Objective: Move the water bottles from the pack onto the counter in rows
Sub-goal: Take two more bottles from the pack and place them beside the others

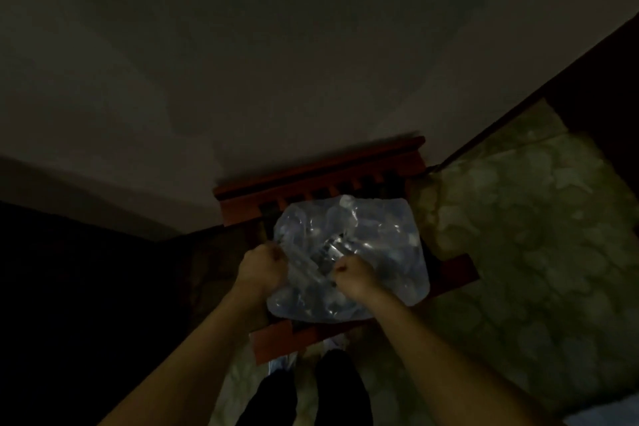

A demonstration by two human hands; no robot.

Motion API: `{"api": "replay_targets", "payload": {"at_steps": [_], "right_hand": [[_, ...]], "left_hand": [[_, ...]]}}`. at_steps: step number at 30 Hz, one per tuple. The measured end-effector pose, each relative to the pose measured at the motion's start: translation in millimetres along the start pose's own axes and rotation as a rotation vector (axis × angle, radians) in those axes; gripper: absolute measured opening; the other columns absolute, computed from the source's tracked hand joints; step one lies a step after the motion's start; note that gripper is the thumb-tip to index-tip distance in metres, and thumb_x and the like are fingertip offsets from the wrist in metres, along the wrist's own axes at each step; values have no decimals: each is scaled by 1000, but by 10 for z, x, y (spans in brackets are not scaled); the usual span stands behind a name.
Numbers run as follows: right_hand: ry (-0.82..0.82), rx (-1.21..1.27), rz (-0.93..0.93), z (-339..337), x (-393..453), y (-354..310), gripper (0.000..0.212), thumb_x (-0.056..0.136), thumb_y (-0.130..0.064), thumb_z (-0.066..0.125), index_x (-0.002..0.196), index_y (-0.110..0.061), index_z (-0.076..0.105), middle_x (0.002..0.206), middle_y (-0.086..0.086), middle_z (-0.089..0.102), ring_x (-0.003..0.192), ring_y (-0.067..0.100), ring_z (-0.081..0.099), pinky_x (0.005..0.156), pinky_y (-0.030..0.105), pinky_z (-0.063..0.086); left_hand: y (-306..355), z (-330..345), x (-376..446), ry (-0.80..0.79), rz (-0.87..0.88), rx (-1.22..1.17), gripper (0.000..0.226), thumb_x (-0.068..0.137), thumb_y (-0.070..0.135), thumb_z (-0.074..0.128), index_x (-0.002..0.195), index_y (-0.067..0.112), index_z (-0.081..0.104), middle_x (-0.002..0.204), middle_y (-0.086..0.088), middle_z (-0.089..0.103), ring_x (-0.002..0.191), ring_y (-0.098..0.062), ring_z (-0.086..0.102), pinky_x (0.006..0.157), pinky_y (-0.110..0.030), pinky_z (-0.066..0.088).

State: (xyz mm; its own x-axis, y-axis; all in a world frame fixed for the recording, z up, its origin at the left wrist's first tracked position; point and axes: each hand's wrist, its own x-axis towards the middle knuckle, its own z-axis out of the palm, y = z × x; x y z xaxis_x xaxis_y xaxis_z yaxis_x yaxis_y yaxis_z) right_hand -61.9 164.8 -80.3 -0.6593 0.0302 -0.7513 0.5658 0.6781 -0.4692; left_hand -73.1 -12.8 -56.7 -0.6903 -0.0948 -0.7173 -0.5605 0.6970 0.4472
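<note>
Still sealed: pack (349, 259) on chair (456, 270), film pinched by left hand (264, 266) and right hand (352, 275).
Probably heavy, wrap thin and slippery; best torn open mid-top, then bottles lifted by necks.

The plastic-wrapped pack (349, 259) of water bottles is supported on a red wooden chair (321, 180). Its wrap is gripped by the left hand (264, 264) and right hand (352, 275), fingers curled.

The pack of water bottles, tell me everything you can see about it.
The pack of water bottles is a rounded-square bundle in clear, glossy plastic wrap, dim bluish bottles inside. It rests flat on a reddish wooden chair. The left hand and right hand each bunch the film near its front middle, seemingly tearing it. Bottle count is unclear.
</note>
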Motion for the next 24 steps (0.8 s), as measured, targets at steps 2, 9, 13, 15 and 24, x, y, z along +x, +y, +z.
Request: {"api": "replay_targets", "payload": {"at_steps": [2, 9, 13, 15, 24], "right_hand": [[-60, -40, 6, 86, 170, 80, 15, 89, -8, 52, 82, -12, 64, 102, 14, 64, 97, 29, 60, 79, 27, 48], [-88, -97, 25, 219, 555, 326, 15, 92, -15, 51, 80, -21, 57, 100, 15, 65, 96, 30, 60, 72, 27, 36], [-75, -51, 41, 245, 735, 427, 19, 89, -10, 55, 104, -2, 65, 111, 20, 66, 107, 35, 61, 87, 38, 48], [-83, -29, 50, 270, 806, 470, 26, 88, -9, 59, 112, -1, 63, 117, 19, 65, 112, 35, 59, 96, 43, 48], [-74, -76, 43, 437, 933, 481, 64, 84, -27, 70, 139, -9, 44, 138, 18, 51, 127, 34, 49, 105, 45, 41]], "left_hand": [[-121, 90, 131, 67, -98, -69, 24, 98, 16, 49, 114, 4, 62, 112, -15, 66, 88, -24, 60, 72, -32, 47], [-353, 345, 691, 19, -176, -137, 34, 97, 15, 57, 130, 9, 61, 127, -15, 65, 113, -33, 63, 95, -34, 50], [-354, 501, 942, -41, -211, -204, 40, 94, 23, 64, 131, 11, 59, 109, -14, 64, 85, -31, 67, 70, -37, 58], [-368, 554, 1022, -75, -248, -175, 46, 92, 20, 66, 134, 8, 54, 118, -20, 62, 90, -37, 67, 79, -46, 60], [-634, 573, 1062, -5, -292, -283, 47, 78, 45, 77, 110, 14, 61, 97, -2, 67, 81, -19, 68, 66, -32, 58]]}}
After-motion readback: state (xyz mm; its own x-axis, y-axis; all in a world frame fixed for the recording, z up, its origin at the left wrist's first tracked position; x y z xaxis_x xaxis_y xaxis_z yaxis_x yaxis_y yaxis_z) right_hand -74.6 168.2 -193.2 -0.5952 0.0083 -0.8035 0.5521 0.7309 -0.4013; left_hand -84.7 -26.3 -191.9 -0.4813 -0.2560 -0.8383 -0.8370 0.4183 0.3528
